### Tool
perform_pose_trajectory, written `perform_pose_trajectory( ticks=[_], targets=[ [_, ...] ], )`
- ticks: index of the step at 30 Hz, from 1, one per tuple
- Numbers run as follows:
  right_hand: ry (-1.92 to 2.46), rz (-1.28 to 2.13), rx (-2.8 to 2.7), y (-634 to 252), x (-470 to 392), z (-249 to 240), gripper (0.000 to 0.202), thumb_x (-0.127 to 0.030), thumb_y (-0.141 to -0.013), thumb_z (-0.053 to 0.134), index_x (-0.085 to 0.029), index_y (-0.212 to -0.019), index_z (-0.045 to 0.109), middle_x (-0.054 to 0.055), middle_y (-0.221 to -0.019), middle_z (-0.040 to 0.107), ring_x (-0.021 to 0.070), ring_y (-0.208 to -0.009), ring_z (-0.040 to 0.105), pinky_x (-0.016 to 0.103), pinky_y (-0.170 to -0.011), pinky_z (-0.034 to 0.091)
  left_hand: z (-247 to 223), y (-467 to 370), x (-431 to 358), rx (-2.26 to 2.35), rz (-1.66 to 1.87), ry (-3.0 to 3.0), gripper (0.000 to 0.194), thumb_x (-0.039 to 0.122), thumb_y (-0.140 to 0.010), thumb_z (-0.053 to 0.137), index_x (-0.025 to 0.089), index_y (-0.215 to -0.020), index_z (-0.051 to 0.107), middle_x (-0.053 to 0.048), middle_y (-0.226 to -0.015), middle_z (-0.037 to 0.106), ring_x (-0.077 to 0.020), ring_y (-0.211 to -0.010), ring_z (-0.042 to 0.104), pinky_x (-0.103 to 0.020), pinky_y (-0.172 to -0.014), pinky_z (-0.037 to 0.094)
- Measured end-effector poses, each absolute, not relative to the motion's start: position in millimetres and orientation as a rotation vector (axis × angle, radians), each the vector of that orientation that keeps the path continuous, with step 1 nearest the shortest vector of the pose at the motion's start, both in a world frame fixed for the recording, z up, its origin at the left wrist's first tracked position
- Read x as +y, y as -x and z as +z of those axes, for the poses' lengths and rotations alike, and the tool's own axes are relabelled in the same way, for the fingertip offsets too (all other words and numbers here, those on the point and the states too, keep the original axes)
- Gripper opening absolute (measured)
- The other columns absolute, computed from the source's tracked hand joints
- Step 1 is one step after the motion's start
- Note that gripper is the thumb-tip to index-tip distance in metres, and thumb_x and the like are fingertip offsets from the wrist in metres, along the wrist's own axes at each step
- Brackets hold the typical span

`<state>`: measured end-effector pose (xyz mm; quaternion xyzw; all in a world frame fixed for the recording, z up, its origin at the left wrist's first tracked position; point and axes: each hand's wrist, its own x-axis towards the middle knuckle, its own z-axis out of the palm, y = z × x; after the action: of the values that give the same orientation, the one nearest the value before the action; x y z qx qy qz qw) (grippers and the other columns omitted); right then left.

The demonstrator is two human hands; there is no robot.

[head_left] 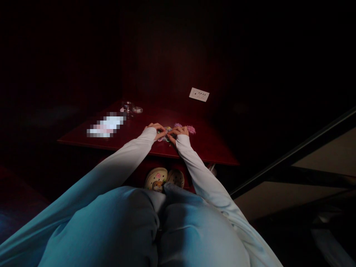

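Pink fluff (191, 129) runs left to right just beyond my curled right hand (179, 131), farther from my curled left hand (157, 129); can't tell if either grips the small bits (163, 139) between.

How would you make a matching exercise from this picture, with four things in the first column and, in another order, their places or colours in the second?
1. left hand and right hand
2. shoes
3. socket plate
4. pink fluffy bunch

A. white, above the table
B. on the table, beside the right hand
C. close together at small colourful pieces
D. cream-coloured, below the table's front edge

Pairs: 1-C; 2-D; 3-A; 4-B
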<state>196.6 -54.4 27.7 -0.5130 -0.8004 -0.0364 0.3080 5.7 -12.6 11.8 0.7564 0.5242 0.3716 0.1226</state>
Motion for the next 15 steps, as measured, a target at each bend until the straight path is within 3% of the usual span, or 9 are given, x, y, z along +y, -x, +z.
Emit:
perform_pose_trajectory(
  ticks=[10, 15],
  targets=[
    [1.416, -0.057, -2.004, -199, -54, 29, 0.022, -0.040, -0.100, 0.066, -0.025, -0.102, 0.082, 0.006, -0.106, 0.072, 0.0266, -0.111, 0.050, 0.040, -0.102, 0.035, 18, -8, -21, 1.572, 0.969, -2.224, 0.024, 0.039, -0.098, 0.063, 0.029, -0.088, 0.081, 0.001, -0.116, 0.077, -0.0256, -0.111, 0.060, -0.039, -0.094, 0.041],
    [1.468, -0.047, -2.005, -199, -54, 30, 0.021, -0.038, -0.100, 0.066, -0.026, -0.106, 0.082, 0.006, -0.106, 0.071, 0.0272, -0.113, 0.050, 0.040, -0.104, 0.035, 6, -9, -13, 1.466, 1.124, -2.217, 0.018, 0.041, -0.091, 0.070, 0.028, -0.080, 0.078, 0.002, -0.110, 0.078, -0.0245, -0.106, 0.060, -0.039, -0.095, 0.041]
  ],
)
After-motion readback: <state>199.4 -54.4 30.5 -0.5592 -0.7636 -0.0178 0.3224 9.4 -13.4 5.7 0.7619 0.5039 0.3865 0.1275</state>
